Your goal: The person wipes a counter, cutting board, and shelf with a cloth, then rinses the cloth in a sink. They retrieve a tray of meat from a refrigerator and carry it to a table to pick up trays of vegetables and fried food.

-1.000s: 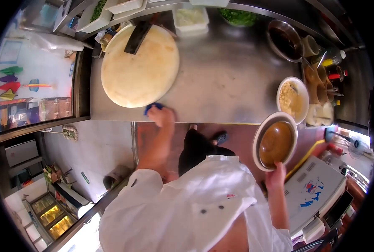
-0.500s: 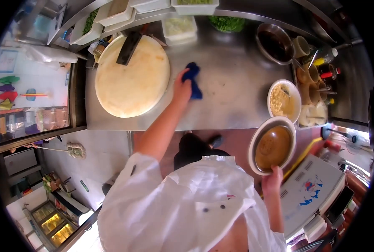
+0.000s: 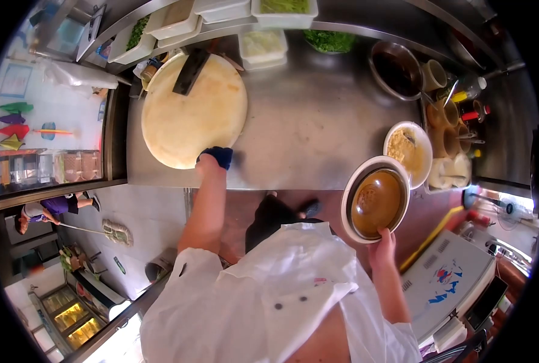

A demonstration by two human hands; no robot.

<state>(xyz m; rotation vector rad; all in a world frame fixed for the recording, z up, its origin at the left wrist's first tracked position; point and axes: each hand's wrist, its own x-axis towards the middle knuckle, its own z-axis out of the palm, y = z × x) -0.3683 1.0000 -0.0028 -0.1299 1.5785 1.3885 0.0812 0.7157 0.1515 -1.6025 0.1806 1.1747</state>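
Note:
My left hand (image 3: pixel 209 166) is closed around a dark blue cloth (image 3: pixel 222 156) at the near edge of a thick round chopping board (image 3: pixel 194 115). A cleaver (image 3: pixel 191 72) lies flat on the far part of that board. On the right, my right hand (image 3: pixel 381 244) grips the near rim of a white-rimmed bowl (image 3: pixel 346 209), thumb over the edge. Something glossy and brown fills the bowl's inside. It hangs over the counter's front edge and overlaps, in this view, a white bowl of pale yellow crumbly food (image 3: pixel 401 145).
The steel counter (image 3: pixel 318 115) runs between the board and the bowls. At the back right stands a metal bowl of dark liquid (image 3: pixel 396 69), beside cups and bottles. Chopped greens (image 3: pixel 330 40) and white tubs (image 3: pixel 262 47) line the back. Far left, a person (image 3: pixel 45 209) holds a mop.
My left hand has drawn the blue cloth from mid-counter toward me and left, to the board's near edge. My right hand and its bowl have shifted slightly left.

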